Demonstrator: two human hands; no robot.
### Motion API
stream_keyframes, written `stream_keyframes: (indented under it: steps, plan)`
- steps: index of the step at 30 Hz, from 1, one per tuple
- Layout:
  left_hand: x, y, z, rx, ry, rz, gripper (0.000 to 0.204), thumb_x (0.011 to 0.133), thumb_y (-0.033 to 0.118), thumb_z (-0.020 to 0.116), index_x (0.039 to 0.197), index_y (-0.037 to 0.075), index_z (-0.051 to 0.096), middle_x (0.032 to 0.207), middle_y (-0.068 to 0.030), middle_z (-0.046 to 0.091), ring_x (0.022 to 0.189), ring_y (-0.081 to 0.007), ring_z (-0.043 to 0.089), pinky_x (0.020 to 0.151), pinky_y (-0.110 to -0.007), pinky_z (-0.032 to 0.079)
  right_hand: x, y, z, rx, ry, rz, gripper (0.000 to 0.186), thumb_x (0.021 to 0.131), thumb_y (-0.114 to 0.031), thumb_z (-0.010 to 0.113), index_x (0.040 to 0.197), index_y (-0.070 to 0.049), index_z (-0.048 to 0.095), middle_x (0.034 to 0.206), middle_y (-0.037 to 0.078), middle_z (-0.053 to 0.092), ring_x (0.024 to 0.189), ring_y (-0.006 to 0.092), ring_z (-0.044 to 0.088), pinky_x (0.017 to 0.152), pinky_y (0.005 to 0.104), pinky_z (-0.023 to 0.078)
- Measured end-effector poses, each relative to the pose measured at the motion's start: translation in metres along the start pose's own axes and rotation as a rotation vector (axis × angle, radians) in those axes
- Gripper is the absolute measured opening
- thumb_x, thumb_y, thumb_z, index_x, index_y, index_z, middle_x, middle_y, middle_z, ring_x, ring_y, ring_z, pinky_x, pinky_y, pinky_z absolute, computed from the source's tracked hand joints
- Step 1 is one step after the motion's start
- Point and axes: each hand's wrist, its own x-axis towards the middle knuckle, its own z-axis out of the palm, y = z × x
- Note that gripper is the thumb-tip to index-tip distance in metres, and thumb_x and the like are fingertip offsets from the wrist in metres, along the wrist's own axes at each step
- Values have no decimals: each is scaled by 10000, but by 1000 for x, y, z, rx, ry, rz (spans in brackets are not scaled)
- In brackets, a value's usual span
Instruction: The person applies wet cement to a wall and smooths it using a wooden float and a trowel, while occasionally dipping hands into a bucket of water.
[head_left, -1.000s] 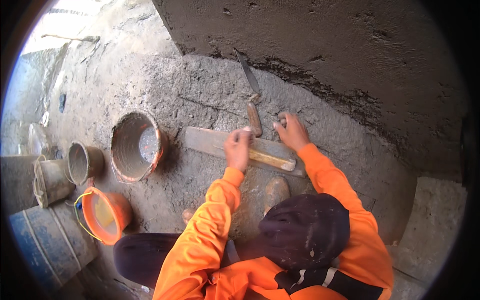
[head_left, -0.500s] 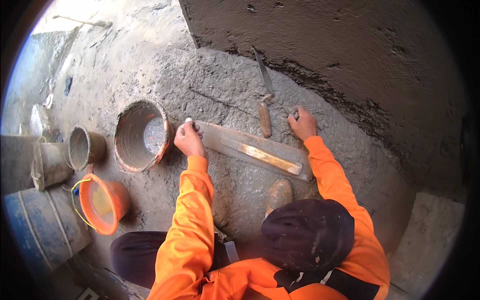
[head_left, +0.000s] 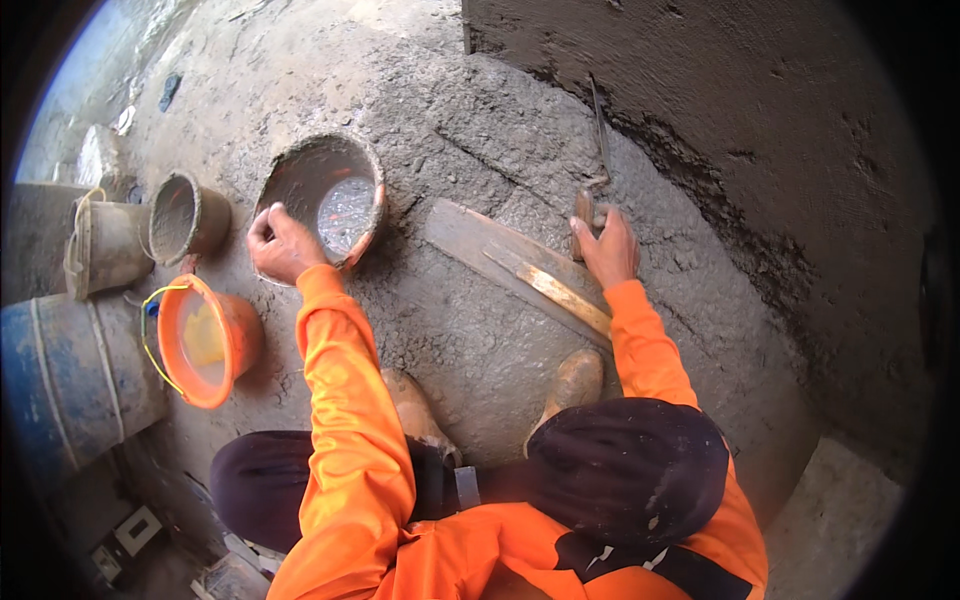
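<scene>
My left hand (head_left: 285,245) has its fingers closed on the near-left rim of the large cement-smeared bucket (head_left: 365,235), which holds grey wet material at the bottom. My right hand (head_left: 609,247) is closed around the wooden handle of a pointed trowel (head_left: 600,135), whose blade lies toward the dark wall. A long flat float (head_left: 465,235) with a worn wooden grip lies diagonally on rough wet mortar between my hands, just left of my right hand.
Left are a small bucket (head_left: 206,220), a pale bucket (head_left: 108,250), an orange bucket (head_left: 230,340) with yellow handle and a blue drum (head_left: 75,385). A plastered wall (head_left: 740,120) fills the upper right. My boots (head_left: 570,385) and bent knees are below.
My left hand has left the float and moved left onto the large bucket. My right hand has moved onto the trowel handle. The view has shifted, so surroundings appear higher and rightward.
</scene>
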Motion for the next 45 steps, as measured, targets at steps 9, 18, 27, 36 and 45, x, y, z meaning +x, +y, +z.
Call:
stream_keyframes:
  steps: [9,18,27,36,45]
  plan:
    - [47,-92,-35,610,57,-229,619,604,335,751,1049,-30,524,1071,-207,518,971,-305,524,793,-438,450,6,27,-36,96,-68,9,405,797,-296,531,1082,-10,493,956,209,578,889,347,585,740,430,443]
    - [22,-26,-22,-315,-251,-541,203,634,126,594,746,-44,586,671,-98,557,411,-189,469,338,-301,377,-107,162,-208,-333,-383,376,350,800,-273,588,1005,9,558,882,224,579,812,349,573,742,410,441]
    - [-16,76,19,-538,-504,-379,266,722,129,587,902,-58,647,853,-84,622,772,-181,555,711,-305,443,44,97,-59,-124,-369,3,373,765,-305,595,918,34,572,875,269,599,862,415,582,740,437,453]
    - [-117,123,71,111,-790,-287,390,786,413,547,907,66,677,989,-177,650,1037,-350,559,968,-517,299,26,71,-81,-42,-366,-14,351,755,-281,616,890,40,567,849,255,602,829,390,597,722,421,453]
    - [-150,130,83,-500,-707,-525,221,839,159,536,841,-18,669,784,-72,657,684,-123,570,630,-253,442,-16,-13,-74,-127,-137,-465,355,822,-238,537,1137,-76,510,820,168,623,761,343,621,670,441,494]
